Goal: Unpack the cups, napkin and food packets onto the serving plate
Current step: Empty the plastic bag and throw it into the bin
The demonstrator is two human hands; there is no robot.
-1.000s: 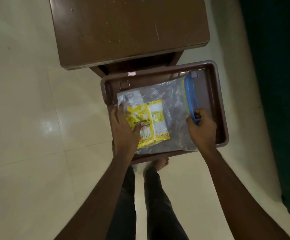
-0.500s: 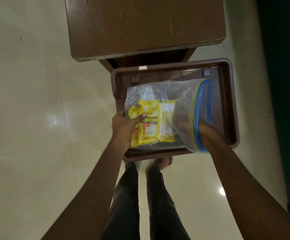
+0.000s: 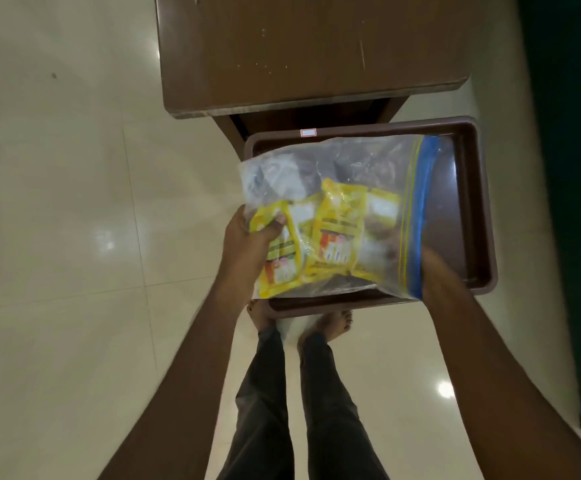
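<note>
I hold a clear zip bag (image 3: 355, 161) with a blue zip strip just above the brown serving tray (image 3: 479, 209). Several yellow food packets (image 3: 337, 230) lie inside it, and something white (image 3: 275, 178) shows in its far left corner. My left hand (image 3: 247, 244) grips the bag's near left corner, thumb pressed on a yellow packet through the plastic. At the blue mouth of the bag my right hand (image 3: 438, 275) is blurred. Its fingers are hidden behind the zip strip, seemingly inside the bag.
The tray juts out from under a brown wooden table (image 3: 299, 46) at the top of the view. Pale glossy floor tiles lie to the left and below. My bare feet (image 3: 330, 323) stand at the tray's near edge. A dark green surface runs along the right.
The bag has lifted off the tray and its mouth has opened. My right hand left its grip on the zip strip and pushed into the opening. The packets have shifted toward the mouth.
</note>
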